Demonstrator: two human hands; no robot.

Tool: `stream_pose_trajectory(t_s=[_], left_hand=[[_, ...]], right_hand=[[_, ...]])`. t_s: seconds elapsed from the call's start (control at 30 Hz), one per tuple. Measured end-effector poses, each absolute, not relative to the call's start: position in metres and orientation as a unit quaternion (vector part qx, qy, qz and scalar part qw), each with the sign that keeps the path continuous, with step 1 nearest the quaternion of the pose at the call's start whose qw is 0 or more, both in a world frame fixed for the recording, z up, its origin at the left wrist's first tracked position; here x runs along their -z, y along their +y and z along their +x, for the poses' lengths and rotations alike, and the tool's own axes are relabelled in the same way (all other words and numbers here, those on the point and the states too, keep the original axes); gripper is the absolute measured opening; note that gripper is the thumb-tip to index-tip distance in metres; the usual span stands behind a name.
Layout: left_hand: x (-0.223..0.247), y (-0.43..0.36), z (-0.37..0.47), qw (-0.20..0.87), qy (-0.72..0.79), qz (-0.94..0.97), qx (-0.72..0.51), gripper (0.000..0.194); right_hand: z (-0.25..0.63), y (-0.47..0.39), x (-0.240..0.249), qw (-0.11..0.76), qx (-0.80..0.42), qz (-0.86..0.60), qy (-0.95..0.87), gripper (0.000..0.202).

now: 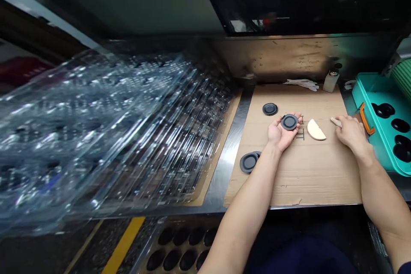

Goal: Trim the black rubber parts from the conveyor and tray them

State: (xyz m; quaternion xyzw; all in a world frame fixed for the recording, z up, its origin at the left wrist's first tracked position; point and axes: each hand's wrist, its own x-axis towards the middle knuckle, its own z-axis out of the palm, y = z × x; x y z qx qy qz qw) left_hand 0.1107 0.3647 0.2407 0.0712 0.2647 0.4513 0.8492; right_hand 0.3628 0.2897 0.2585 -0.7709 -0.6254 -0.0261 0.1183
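My left hand is palm up over the cardboard and holds a dark grey round disc with a raised ring. My right hand is closed around a small pale stick-like piece, most of it hidden by the fingers. Between the two hands lies a cream half-round pad. Another dark disc rests on the cardboard beyond my left hand. Nearer to me, more dark discs lie overlapping beside my left forearm.
A cardboard sheet covers the metal bench. Clear plastic trays are stacked high at left. On the right stands a teal bin with black round parts. A small bottle and a white glove are at the back.
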Motion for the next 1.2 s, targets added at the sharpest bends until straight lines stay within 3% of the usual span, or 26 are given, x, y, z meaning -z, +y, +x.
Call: stream_pose_trajectory(t_s=[0.17, 0.23, 0.43, 0.57, 0.7, 0.87, 1.07, 1.2], left_hand=[[-0.237, 0.357, 0.126, 0.846, 0.269, 0.101, -0.450, 0.042], [-0.236, 0.351, 0.135, 0.845, 0.272, 0.113, -0.445, 0.040], [-0.240, 0.346, 0.139, 0.835, 0.282, 0.110, -0.458, 0.034], [-0.245, 0.358, 0.122, 0.837, 0.260, 0.073, -0.475, 0.036], [-0.250, 0.362, 0.117, 0.849, 0.237, 0.006, -0.473, 0.044], [-0.249, 0.361, 0.117, 0.848, 0.227, 0.005, -0.480, 0.045], [-0.240, 0.354, 0.133, 0.826, 0.269, 0.079, -0.489, 0.036], [-0.234, 0.344, 0.147, 0.840, 0.251, 0.104, -0.470, 0.033]], right_hand=[[0.337, 0.293, -0.257, 0.290, -0.030, -0.681, -0.672, 0.034], [0.308, 0.291, -0.253, 0.320, -0.049, -0.623, -0.712, 0.031], [0.287, 0.282, -0.248, 0.230, -0.060, -0.557, -0.796, 0.029], [0.333, 0.282, -0.262, 0.194, -0.022, -0.653, -0.732, 0.031], [0.340, 0.284, -0.264, 0.168, 0.077, -0.706, -0.684, 0.045], [0.313, 0.288, -0.246, 0.092, 0.021, -0.669, -0.737, 0.043], [0.296, 0.299, -0.234, 0.274, 0.011, -0.663, -0.696, 0.047], [0.265, 0.295, -0.233, 0.243, 0.003, -0.617, -0.748, 0.045]])
